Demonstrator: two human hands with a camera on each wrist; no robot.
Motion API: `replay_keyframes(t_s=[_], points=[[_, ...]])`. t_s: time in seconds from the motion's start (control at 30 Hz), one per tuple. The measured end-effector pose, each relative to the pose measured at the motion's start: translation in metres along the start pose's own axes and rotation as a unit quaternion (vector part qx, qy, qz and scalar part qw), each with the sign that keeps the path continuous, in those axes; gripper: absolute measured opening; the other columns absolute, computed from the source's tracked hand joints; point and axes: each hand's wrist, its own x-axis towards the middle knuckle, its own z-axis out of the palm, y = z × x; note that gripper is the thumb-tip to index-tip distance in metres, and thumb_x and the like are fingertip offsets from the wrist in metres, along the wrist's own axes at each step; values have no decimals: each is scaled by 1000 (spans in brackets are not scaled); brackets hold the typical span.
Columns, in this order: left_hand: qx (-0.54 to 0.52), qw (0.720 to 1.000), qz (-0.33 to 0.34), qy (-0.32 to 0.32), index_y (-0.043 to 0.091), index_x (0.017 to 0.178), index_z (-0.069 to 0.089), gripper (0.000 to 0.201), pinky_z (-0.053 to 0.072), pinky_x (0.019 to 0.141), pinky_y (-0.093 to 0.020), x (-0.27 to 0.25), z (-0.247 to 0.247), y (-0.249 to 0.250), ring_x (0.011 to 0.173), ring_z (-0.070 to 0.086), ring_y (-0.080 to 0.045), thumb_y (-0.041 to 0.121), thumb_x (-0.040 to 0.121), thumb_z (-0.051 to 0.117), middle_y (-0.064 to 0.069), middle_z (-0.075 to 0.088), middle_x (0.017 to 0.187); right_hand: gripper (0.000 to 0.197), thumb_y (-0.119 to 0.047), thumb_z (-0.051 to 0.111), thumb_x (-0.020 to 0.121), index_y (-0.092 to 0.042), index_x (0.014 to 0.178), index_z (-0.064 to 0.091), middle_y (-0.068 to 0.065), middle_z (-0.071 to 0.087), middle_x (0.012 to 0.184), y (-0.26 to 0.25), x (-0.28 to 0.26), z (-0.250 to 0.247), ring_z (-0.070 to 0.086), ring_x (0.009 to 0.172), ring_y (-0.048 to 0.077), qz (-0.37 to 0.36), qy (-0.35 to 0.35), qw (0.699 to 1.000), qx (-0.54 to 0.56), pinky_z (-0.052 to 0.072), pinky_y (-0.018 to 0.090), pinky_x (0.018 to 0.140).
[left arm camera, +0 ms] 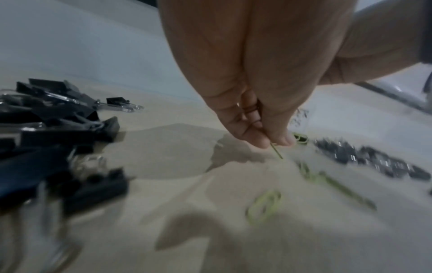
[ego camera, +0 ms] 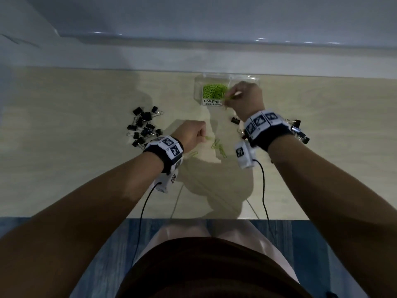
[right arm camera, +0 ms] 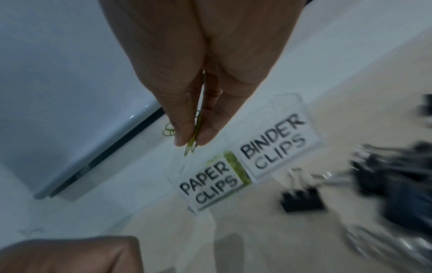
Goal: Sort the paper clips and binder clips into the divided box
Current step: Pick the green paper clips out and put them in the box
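Our right hand [ego camera: 247,97] hangs over the clear box [ego camera: 198,82], its fingers [right arm camera: 184,129] pinched together on green paper clips [right arm camera: 192,142]. We see at least two in the pinch, but the exact number is hard to tell. They hang long axis downward, their ends poking out below the fingertips. Just under those fingertips is the box's left compartment, with a heap of green clips [ego camera: 214,90] too tangled to count. Its front label [right arm camera: 209,182] reads PAPER CLIPS. The right compartment lies under the palm, labelled BINDER CLIPS [right arm camera: 273,146]; what it holds is hidden from us.

Our left hand [ego camera: 193,134] is low over the desk [ego camera: 64,147], nearer us than the box. Its thumb and fingers [left arm camera: 254,138] are clamped on one green clip [left arm camera: 277,153], which is seen edge-on and slants down toward the desk. Just past those fingertips lie about four loose clips [ego camera: 218,146] flat on the desk, pointing various ways, and one more [ego camera: 193,153] by the left wrist.

Left of the left fingers sits a pile of black binder clips [ego camera: 144,126], roughly fifteen. One lone binder clip [ego camera: 235,120] lies beside the right wrist, on its thumb side. A smaller cluster [ego camera: 297,131], several clips and partly hidden, lies on the far side of that wrist.
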Motion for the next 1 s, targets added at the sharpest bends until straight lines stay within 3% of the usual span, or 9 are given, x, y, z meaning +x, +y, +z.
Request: replay_keyframes(t_s=[0.13, 0.27, 0.33, 0.43, 0.5, 0.6, 0.73, 0.87, 1.0], points=[[-92, 992, 8, 81, 5, 81, 62, 5, 48, 70, -27, 17, -36, 17, 76, 61, -20, 5, 82, 66, -8, 68, 83, 13, -9, 75, 69, -19, 74, 68, -1, 67, 89, -19, 30, 8, 64, 79, 13, -30, 6, 999, -35, 58, 31, 75], [-111, 973, 5, 203, 6, 79, 61, 6, 44, 59, -15, 55, -67, 30, 67, 57, -15, 4, 79, 66, -5, 65, 78, 23, -8, 67, 74, -29, 82, 65, -2, 65, 97, -10, 34, 14, 64, 83, 15, -44, -1, 995, -89, 57, 36, 76], [-102, 967, -2, 235, 9, 77, 61, 9, 41, 56, -13, 76, -71, 34, 65, 54, -12, 4, 77, 68, -1, 61, 75, 22, 0, 58, 75, -18, 84, 68, 6, 66, 97, 4, 23, 10, 65, 83, 21, -113, 19, 988, -107, 56, 40, 75], [-61, 978, 3, 200, 5, 79, 62, 11, 48, 64, -23, 95, -65, 38, 68, 54, -14, 7, 75, 71, -3, 61, 78, 26, 8, 50, 76, -7, 84, 70, 13, 66, 92, 24, -8, 6, 64, 80, 27, -212, -14, 968, -133, 55, 42, 74], [-16, 987, 11, 162, 6, 85, 62, 16, 49, 76, -33, 97, -58, 40, 81, 58, -21, 9, 74, 72, -8, 63, 90, 31, 10, 50, 74, -7, 90, 70, 13, 65, 98, 31, -29, 4, 61, 89, 31, -234, -131, 945, -186, 53, 44, 79], [51, 987, 41, 147, 9, 96, 60, 22, 40, 86, -32, 76, -50, 36, 103, 52, -27, 13, 77, 71, -10, 57, 112, 36, 1, 54, 78, -12, 109, 64, 9, 55, 120, 44, -52, 8, 52, 105, 32, -236, -282, 888, -277, 51, 46, 86], [43, 994, 33, 100, 10, 94, 59, 22, 42, 82, -32, 11, -18, 8, 97, 51, -22, 15, 76, 71, -8, 54, 106, 51, -11, 61, 82, -22, 129, 47, 2, 41, 134, 53, -59, 11, 41, 115, 29, -251, -316, 841, -361, 48, 39, 88], [75, 996, -41, -23, 7, 99, 60, 32, 39, 83, -32, -33, 19, -24, 99, 50, -26, 23, 75, 75, -12, 52, 107, 52, -31, 75, 72, -13, 115, 53, 5, 44, 119, 53, -57, 14, 47, 105, 25, -153, -287, 893, -310, 48, 37, 84], [31, 998, -52, 11, 2, 84, 64, 19, 39, 81, -32, -41, 35, -24, 94, 50, -29, 17, 76, 72, -16, 55, 97, 45, -39, 75, 73, -7, 99, 56, 7, 50, 106, 56, -72, 22, 52, 92, 24, -41, -187, 937, -291, 40, 30, 72]])
